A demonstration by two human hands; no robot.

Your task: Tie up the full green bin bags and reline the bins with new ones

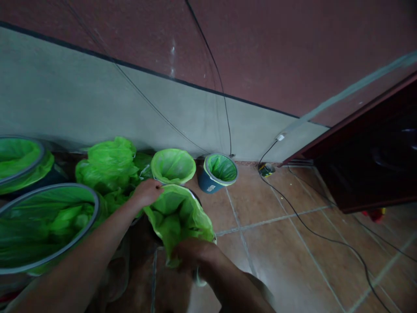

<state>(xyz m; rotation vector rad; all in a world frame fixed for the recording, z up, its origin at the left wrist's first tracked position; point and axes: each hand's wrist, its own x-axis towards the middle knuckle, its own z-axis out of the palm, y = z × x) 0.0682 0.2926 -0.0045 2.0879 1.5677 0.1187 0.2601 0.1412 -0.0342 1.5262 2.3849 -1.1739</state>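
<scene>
A bin lined with a green bag (187, 208) stands on the floor before me, the bag folded over its rim. My left hand (148, 192) pinches the bag at the rim's upper left. At the near side of the same bin, my right hand (192, 253) is on the bag's lower edge; its fingers are dark and blurred, so their grip is unclear. Right behind stands another green-lined bin (173, 165). A heap of green bags (112, 161) lies to the left of it.
A small blue bin (210, 182) with a green liner stands near the wall. Two large lined bins (94, 208) (41, 163) are at the left. A black cable (306, 224) crosses the tiles by a small can (267, 169). A dark door (365, 161) is at the right.
</scene>
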